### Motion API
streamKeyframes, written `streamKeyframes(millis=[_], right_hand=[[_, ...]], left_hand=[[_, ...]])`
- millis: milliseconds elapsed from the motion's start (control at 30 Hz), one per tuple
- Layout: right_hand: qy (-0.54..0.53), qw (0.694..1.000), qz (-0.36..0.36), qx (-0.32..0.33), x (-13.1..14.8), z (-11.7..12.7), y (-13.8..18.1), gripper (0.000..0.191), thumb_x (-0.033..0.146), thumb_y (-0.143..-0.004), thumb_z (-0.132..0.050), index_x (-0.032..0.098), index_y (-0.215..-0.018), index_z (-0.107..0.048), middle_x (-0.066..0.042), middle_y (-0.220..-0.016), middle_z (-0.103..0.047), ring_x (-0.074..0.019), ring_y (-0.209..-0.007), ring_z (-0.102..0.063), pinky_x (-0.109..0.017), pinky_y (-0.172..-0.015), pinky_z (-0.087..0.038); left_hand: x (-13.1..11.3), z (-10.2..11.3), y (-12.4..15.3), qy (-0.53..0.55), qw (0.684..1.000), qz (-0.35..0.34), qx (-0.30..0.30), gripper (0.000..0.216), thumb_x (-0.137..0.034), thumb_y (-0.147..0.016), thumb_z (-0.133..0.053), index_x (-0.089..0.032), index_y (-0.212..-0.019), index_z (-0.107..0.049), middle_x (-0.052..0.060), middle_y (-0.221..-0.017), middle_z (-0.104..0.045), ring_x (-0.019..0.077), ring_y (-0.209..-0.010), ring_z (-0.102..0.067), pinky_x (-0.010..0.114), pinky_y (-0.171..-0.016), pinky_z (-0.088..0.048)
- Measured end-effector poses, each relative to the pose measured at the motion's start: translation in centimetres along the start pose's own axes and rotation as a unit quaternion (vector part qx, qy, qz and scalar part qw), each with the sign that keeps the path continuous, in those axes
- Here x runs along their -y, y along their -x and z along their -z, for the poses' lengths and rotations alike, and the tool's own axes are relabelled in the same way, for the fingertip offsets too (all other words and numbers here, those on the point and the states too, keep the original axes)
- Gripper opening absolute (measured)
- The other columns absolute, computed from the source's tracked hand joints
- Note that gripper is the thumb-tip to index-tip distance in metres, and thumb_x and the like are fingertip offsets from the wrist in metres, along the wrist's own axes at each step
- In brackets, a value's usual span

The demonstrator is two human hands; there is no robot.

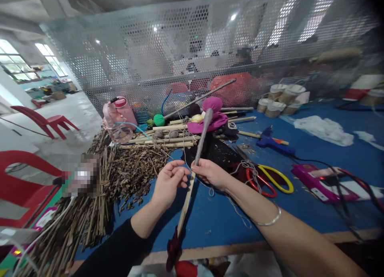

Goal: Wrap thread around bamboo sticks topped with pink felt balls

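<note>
My right hand (210, 173) pinches a wooden stick (186, 201) that slants up over the blue table. Grey yarn covers the stick's upper part (203, 137); bare pale wood shows below the fingers, and dark red cloth (173, 247) hangs at the lower end. Just left of the stick is my left hand (169, 185), its fingers curled and closed at a thin strand of grey yarn (185, 151). The fingertips partly hide that strand. Behind the stick's top lie a magenta yarn ball (212, 104) and magenta cloth (220, 123). Small grey yarn balls (158, 134) rest on sticks.
Red-and-yellow-handled scissors (276, 179) and loose yarn lie right of my hands. Further right are a blue glue gun (274, 143) and a magenta device (325, 185) with cables. Bundled stems (87, 217) and dried leaves (132, 175) cover the left. A perforated screen (168, 57) stands behind.
</note>
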State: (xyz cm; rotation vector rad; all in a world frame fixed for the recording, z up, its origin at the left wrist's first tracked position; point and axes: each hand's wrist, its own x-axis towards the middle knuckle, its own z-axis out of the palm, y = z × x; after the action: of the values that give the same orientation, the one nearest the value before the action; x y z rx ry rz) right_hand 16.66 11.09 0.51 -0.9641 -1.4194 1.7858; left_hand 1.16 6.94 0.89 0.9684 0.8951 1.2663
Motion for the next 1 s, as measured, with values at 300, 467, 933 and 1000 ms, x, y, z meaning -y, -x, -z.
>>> streamKeyframes(millis=[300, 467, 933, 1000], right_hand=[[0.053, 0.998, 0.040, -0.012, -0.8, 0.4, -0.3, 0.028, 0.041, -0.071, -0.061, 0.016, -0.075, -0.050, 0.008, -0.049, -0.036, -0.0060, -0.043, -0.028, -0.020, -0.042, -0.021], [0.071, 0.994, 0.076, -0.027, -1.5, 0.5, -0.8, 0.028, 0.041, -0.071, -0.062, 0.014, -0.076, -0.054, 0.002, -0.063, -0.048, -0.0094, -0.058, -0.042, -0.022, -0.055, -0.035], [-0.098, 0.994, -0.022, 0.033, -0.8, -0.6, -2.1, 0.031, 0.045, -0.074, -0.058, 0.018, -0.080, -0.044, 0.012, -0.045, -0.027, -0.0022, -0.035, -0.016, -0.016, -0.034, -0.009], [-0.069, 0.997, -0.043, 0.011, -1.3, -0.7, -2.4, 0.033, 0.047, -0.073, -0.058, 0.018, -0.079, -0.043, 0.011, -0.044, -0.028, -0.0019, -0.034, -0.016, -0.016, -0.033, -0.009]], left_hand=[[0.5, 0.0, 0.9, -0.283, 0.959, -0.015, 0.009, 0.031, -0.046, -0.070, -0.058, -0.016, -0.064, -0.054, -0.005, -0.049, -0.044, 0.0069, -0.044, -0.036, 0.019, -0.043, -0.026], [0.8, -0.3, 1.3, -0.397, 0.917, 0.008, 0.038, 0.030, -0.041, -0.064, -0.064, -0.016, -0.055, -0.051, -0.005, -0.047, -0.044, 0.0074, -0.045, -0.036, 0.020, -0.044, -0.024], [1.6, -0.9, 0.5, 0.063, 0.964, 0.240, 0.091, 0.044, -0.051, -0.072, -0.053, -0.011, -0.090, -0.056, 0.003, -0.055, -0.060, 0.0122, -0.041, -0.056, 0.016, -0.030, -0.033], [1.9, -0.6, 0.1, 0.015, 0.972, 0.217, 0.084, 0.042, -0.051, -0.072, -0.053, -0.012, -0.086, -0.054, 0.002, -0.056, -0.059, 0.0123, -0.042, -0.057, 0.018, -0.033, -0.038]])
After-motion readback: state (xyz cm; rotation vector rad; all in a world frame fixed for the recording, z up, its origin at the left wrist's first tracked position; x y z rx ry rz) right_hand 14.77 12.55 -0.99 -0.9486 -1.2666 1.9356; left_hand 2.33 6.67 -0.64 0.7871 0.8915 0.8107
